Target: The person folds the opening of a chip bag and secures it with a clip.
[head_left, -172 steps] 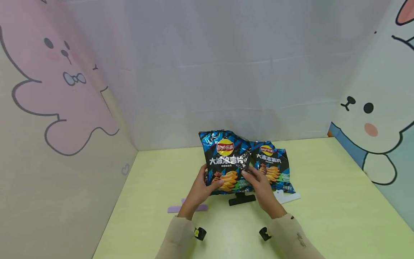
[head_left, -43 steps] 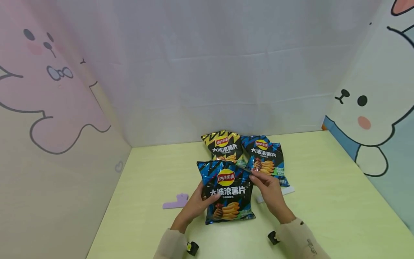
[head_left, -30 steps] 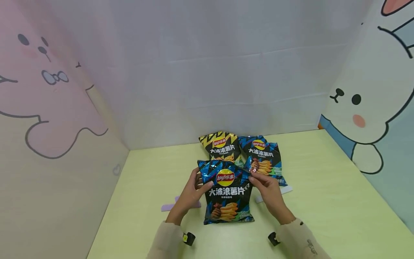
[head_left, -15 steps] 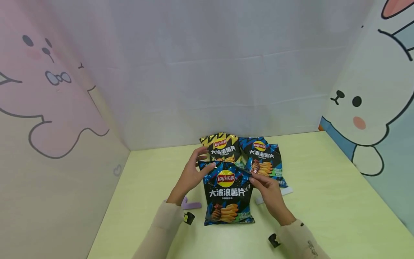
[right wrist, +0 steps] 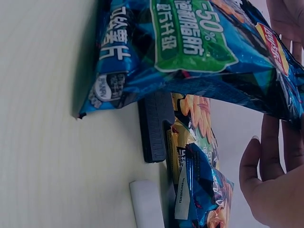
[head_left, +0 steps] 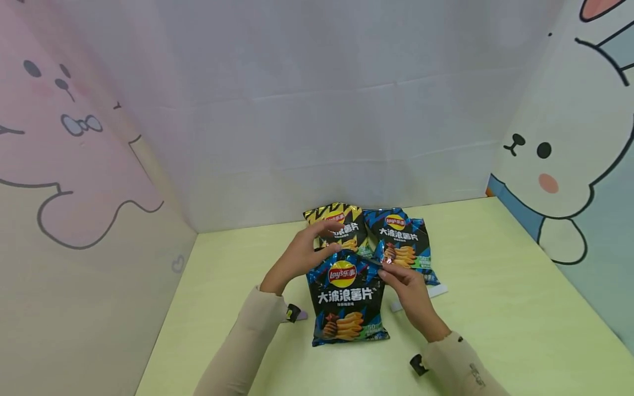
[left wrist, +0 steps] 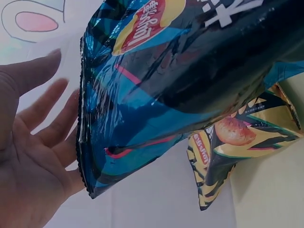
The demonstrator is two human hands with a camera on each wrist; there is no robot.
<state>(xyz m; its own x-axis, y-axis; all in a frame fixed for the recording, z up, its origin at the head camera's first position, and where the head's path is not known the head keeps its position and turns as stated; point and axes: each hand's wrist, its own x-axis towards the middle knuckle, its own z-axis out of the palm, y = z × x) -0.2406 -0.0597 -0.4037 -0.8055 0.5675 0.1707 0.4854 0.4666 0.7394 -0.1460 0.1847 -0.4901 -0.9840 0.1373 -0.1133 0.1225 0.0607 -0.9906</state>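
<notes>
A blue-and-black chip bag (head_left: 346,313) stands near the middle of the table, printed front facing me. My right hand (head_left: 413,294) pinches its top right corner. At the bag's top edge is my left hand (head_left: 299,256), thumb and fingers spread apart. The left wrist view shows that hand's palm (left wrist: 33,175) beside the crimped edge, some fingers partly behind the bag and the thumb away from it. Behind stand a yellow-and-black chip bag (head_left: 353,234), partly covered by the left hand, and another blue chip bag (head_left: 408,239).
A white clip (head_left: 433,291) lies right of the front bag. Left of it, a purple clip (head_left: 302,316) is mostly hidden by the left wrist. The right wrist view shows a black clip (right wrist: 154,133) behind the front bag. A pale curtain (head_left: 346,121) hangs behind the table.
The front bag has come nearer from the back, uncovering the yellow bag. My left hand has released its left side and risen to the top edge. My right hand keeps the top right corner.
</notes>
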